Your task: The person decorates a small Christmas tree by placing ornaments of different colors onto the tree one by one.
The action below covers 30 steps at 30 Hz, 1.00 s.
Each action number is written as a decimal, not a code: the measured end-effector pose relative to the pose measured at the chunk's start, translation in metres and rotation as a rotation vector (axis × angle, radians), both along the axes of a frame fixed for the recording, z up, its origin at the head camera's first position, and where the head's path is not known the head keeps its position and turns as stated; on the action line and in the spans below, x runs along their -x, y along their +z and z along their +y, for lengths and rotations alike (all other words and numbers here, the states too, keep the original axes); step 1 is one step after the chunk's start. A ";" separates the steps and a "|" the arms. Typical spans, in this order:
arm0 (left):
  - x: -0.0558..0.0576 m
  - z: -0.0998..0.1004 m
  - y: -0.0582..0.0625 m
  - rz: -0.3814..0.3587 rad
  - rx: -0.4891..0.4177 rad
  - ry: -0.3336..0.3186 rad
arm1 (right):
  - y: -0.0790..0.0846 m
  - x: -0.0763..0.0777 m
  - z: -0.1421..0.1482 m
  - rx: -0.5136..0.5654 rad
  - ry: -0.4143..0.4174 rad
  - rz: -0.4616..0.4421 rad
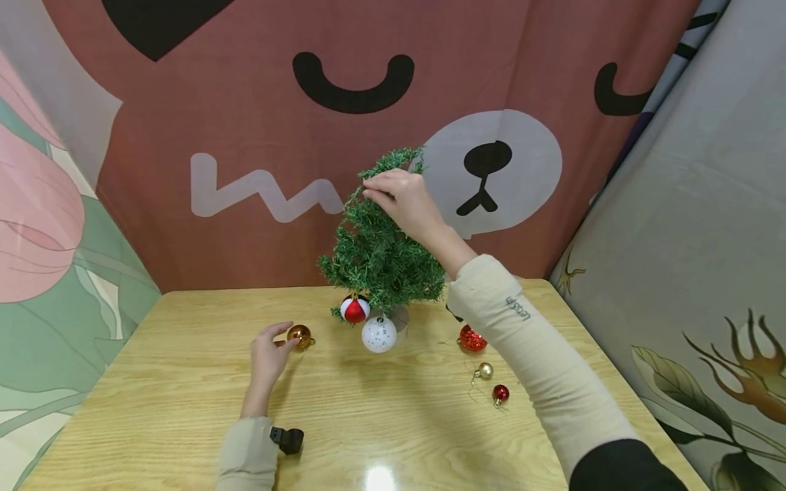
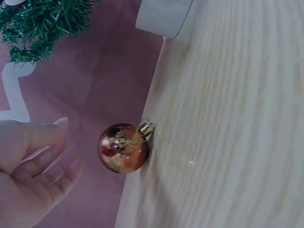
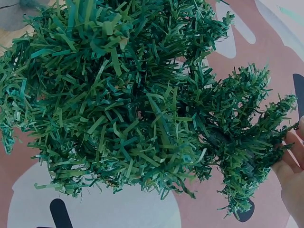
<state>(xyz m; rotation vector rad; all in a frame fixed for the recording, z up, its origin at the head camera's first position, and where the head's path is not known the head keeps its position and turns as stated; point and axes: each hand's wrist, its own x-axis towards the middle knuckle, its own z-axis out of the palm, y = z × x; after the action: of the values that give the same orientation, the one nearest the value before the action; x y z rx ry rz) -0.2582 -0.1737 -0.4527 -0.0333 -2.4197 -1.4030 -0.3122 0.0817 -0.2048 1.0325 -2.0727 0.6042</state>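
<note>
Left hand [image 1: 268,356] loosely spread, ball [image 1: 299,337] just off its fingertips; right hand [image 1: 410,203] at tree [image 1: 387,256], cropped up close, can't tell if pinching.

You have one green tree [image 1: 381,252] at centre frame and at least six ball ornaments: one red-and-white ball [image 1: 355,311] and one white ball [image 1: 379,334] below it, one copper ball [image 1: 300,335] left of centre, and one large red ball [image 1: 471,339], one gold ball [image 1: 486,370] and one small red ball [image 1: 500,393] lower right. You show two hands: one left hand [image 1: 268,358], one right hand [image 1: 406,203].
</note>
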 end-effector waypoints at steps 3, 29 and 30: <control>0.001 0.001 -0.002 -0.033 -0.012 0.019 | 0.000 0.000 0.001 0.000 -0.001 -0.001; 0.009 0.007 -0.015 -0.138 -0.038 0.039 | 0.000 -0.003 0.003 -0.006 -0.007 -0.013; 0.009 0.007 -0.016 -0.142 -0.036 0.039 | 0.000 -0.003 0.003 -0.007 -0.009 -0.017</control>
<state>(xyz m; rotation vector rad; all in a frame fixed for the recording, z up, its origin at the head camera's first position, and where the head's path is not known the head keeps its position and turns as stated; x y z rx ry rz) -0.2670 -0.1665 -0.4682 0.1257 -2.4927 -1.4770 -0.3091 0.0848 -0.2049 1.0250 -2.0942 0.6031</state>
